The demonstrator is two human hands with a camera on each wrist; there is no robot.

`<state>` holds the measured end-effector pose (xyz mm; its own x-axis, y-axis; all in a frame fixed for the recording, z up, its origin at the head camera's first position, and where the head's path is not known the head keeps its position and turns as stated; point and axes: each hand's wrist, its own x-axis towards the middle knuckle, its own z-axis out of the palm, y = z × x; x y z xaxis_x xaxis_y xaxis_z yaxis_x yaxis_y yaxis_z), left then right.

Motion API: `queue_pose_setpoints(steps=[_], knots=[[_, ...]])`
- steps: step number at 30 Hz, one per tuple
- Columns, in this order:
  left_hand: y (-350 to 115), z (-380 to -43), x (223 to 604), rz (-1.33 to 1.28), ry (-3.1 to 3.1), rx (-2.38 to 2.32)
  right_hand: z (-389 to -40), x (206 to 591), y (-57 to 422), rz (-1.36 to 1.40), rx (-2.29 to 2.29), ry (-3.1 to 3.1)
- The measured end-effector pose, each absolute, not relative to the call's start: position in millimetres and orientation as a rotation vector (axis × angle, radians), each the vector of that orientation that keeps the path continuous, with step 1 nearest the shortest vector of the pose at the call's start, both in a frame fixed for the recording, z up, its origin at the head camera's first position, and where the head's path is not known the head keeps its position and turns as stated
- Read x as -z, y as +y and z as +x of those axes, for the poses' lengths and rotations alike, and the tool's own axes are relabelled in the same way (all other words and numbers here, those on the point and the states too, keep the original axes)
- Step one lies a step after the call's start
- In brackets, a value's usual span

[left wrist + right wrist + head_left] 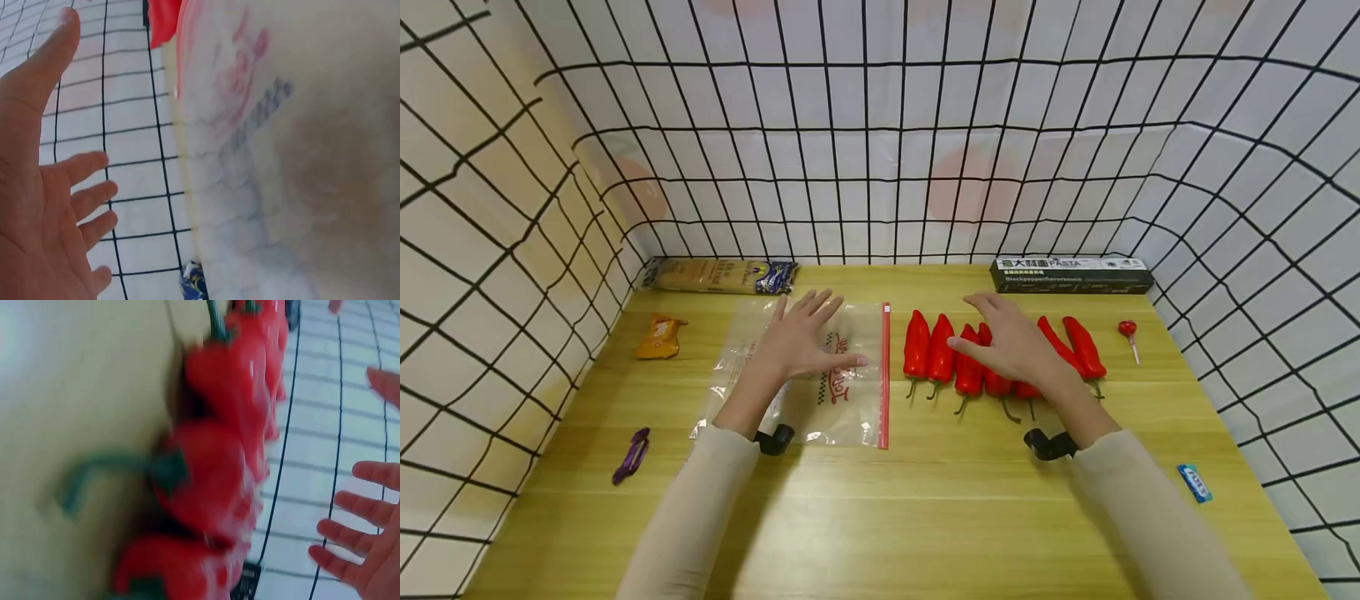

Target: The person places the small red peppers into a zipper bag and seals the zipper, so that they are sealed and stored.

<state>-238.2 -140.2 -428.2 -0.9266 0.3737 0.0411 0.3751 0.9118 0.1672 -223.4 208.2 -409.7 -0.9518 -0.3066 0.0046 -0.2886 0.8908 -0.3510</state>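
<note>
My left hand [805,337] hovers over a clear zip bag [861,425] with a red slider edge, fingers spread and holding nothing. The bag lies flat, its red print showing past the thumb. Over a row of several red peppers [917,346] is my right hand [1011,337], also spread and holding nothing; it hides part of the row. In the right wrist view, the peppers [212,481] lie side by side with green stems, the fingers [356,537] apart from them. The left wrist view shows the bag [250,156] beside my extended thumb.
At the back are a pasta packet [715,276] on the left and a dark pasta box [1071,276] on the right. Left lie an orange packet [659,337] and a purple-wrapped sweet [631,456]; right, a lollipop [1127,329] and a blue packet [1195,483]. Black wire mesh [865,129] encloses the table.
</note>
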Motion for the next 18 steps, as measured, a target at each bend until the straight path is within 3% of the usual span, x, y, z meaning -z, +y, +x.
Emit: queue_pose_setpoints(steps=[8, 18], knots=[[-127, -218, 447, -0.736, -3.006, 0.574, -192, 424, 171, -0.608, 0.972, 2.861], [-120, -206, 472, -0.731, -3.042, 0.875, -177, 454, 133, -0.702, 1.227, 2.744]])
